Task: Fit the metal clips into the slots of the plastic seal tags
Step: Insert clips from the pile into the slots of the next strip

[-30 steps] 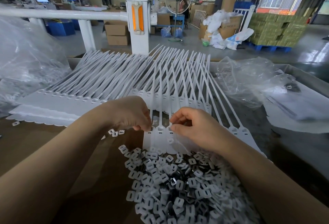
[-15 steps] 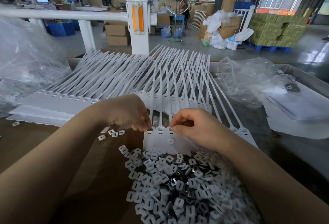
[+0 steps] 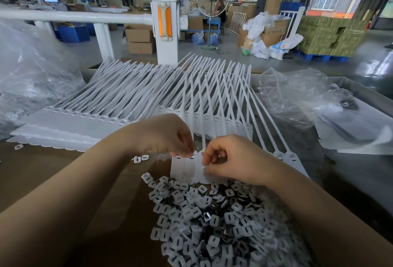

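grip: right hand point(image 3: 231, 160) curls its fingertips on the flat head of a seal tag point(image 3: 202, 169), seemingly pressing a clip in; left hand point(image 3: 168, 137) pinches the neighbouring tag head just beside it.
below the grip: heap of loose clips point(image 3: 212, 220), large.
beyond the grip: rows of tags point(image 3: 131, 96) waiting.
progress: early, judging by the heap; most remains.

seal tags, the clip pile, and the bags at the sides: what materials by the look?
Seal tags: matte white plastic, thin moulded straps. Clip pile: mostly white pieces, probably plastic, with a few dark shiny ones that look metallic. Bags: clear thin film, crinkled and glinting.
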`<state>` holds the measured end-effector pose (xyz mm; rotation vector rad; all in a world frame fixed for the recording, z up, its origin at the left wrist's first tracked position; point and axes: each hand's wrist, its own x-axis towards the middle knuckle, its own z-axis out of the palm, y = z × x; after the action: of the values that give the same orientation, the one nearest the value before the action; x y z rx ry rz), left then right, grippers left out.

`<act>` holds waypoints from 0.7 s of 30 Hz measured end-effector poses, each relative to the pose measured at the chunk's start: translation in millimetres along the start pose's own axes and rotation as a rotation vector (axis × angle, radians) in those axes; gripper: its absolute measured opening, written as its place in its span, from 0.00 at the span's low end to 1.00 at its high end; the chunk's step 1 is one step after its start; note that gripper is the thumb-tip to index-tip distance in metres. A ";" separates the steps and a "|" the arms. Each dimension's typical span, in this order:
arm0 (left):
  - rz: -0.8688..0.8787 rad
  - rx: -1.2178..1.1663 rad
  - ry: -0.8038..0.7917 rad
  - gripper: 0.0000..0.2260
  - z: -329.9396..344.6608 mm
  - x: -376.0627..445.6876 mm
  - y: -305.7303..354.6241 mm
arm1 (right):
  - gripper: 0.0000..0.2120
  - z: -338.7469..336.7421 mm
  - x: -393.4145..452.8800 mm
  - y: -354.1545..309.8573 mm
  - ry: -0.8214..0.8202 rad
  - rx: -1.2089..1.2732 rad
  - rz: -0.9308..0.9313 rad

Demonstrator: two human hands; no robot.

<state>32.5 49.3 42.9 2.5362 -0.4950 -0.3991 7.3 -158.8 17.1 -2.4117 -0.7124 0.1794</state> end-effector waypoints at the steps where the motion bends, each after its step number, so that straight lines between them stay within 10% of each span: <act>1: 0.006 -0.012 -0.018 0.03 1.3 0.6 -0.1 | 0.07 -0.3 0.0 -0.4 -0.005 -0.004 -0.001; 21: -0.079 -0.645 -0.152 0.13 -3.7 -3.3 10.1 | 0.09 -3.6 -0.9 -5.0 0.420 0.179 -0.153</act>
<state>28.2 44.2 52.0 1.9125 -0.2611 -0.6632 5.3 -157.8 22.9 -2.1163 -0.6480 -0.3058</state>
